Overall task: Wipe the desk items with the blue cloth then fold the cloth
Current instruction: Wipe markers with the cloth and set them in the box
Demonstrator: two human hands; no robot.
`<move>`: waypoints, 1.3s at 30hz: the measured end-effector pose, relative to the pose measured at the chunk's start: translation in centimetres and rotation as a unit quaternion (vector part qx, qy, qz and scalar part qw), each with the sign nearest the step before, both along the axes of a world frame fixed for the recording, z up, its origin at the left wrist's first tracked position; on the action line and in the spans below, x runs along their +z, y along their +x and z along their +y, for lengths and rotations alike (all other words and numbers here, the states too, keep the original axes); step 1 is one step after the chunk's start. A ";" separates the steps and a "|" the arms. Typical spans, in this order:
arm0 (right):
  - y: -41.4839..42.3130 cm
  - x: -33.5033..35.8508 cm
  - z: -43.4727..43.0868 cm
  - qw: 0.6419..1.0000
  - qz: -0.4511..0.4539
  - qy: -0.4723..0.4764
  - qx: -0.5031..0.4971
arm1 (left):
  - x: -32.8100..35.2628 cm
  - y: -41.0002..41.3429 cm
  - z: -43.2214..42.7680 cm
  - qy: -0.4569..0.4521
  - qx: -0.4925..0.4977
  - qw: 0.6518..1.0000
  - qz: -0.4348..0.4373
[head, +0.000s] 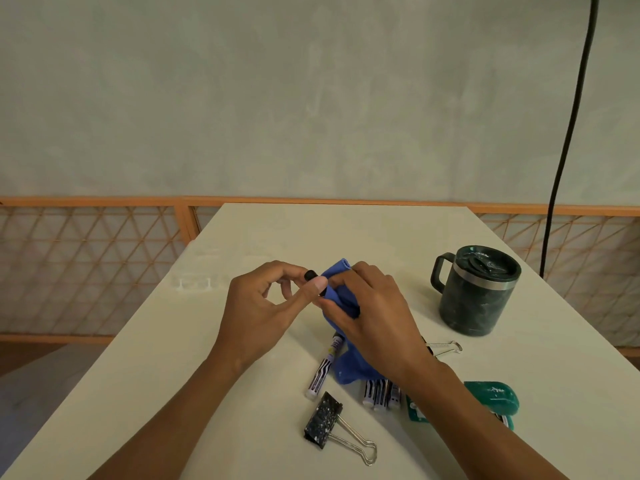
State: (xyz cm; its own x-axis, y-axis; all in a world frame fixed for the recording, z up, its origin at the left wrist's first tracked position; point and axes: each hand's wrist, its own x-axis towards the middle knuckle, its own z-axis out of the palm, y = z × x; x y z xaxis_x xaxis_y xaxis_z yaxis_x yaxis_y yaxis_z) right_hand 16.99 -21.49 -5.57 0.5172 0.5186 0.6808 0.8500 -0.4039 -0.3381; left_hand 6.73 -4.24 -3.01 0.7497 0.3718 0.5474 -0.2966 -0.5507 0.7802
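Risks tugging the black-capped marker (310, 274) out of the fingertip pinch of the left hand (263, 306) while wiping with the blue cloth (349, 367), gripped around it by the right hand (375, 306) just above the desk (207, 341) and trailing onto loose markers (381, 394).

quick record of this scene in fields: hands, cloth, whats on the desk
left hand: pinches the black-capped marker by its end
right hand: grips the blue cloth wrapped round that marker
cloth state: bunched, not folded
lying on desk: loose marker, marker bundle, speckled binder clip, second binder clip, green item
standing: lidded mug, right of the hands
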 end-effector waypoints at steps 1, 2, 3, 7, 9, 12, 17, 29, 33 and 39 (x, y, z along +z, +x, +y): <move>0.0 0.0 0.0 1.000 -0.011 0.001 -0.007 | 0.1 0.0 -0.1 -0.004 0.003 1.000 -0.006; 0.0 0.1 0.0 1.000 -0.025 0.000 -0.017 | 0.2 0.0 -0.2 -0.011 0.005 1.000 -0.012; 0.1 0.2 0.1 0.999 -0.038 -0.003 -0.028 | 0.4 -0.1 -0.4 -0.021 0.005 1.000 -0.017; 0.4 0.4 -0.3 0.996 -0.059 -0.016 -0.064 | 0.4 0.2 0.2 -0.060 0.018 0.997 -0.042; 0.5 0.4 -0.4 0.997 -0.041 -0.010 -0.071 | 0.1 0.5 0.7 -0.068 0.025 0.997 -0.041; 0.3 0.5 -0.1 0.999 -0.017 0.016 -0.045 | -0.3 0.8 0.9 -0.081 0.023 0.996 -0.037; -0.1 0.8 -0.4 0.999 0.011 -0.001 0.032 | -0.4 0.9 1.4 -0.113 0.032 0.992 -0.037; 0.0 1.6 1.5 0.986 -0.156 0.021 -0.052 | -0.4 0.9 0.7 -0.182 0.004 0.982 -0.039; -0.3 1.8 2.1 0.978 -0.165 -0.048 -0.116 | -0.1 0.8 1.2 -0.185 0.008 0.982 -0.043; 0.3 2.0 1.7 0.967 -0.144 -0.129 -0.167 | 0.5 0.6 1.4 -0.207 0.003 0.977 -0.055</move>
State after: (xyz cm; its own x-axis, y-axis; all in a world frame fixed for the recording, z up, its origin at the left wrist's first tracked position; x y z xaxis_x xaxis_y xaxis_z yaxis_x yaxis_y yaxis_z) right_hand 17.34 -19.78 -3.61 0.4925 0.5280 0.6919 0.7021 -0.7108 0.0427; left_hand 7.34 -2.82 -2.48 0.6919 0.5819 0.4274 -0.3901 -0.1968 0.8995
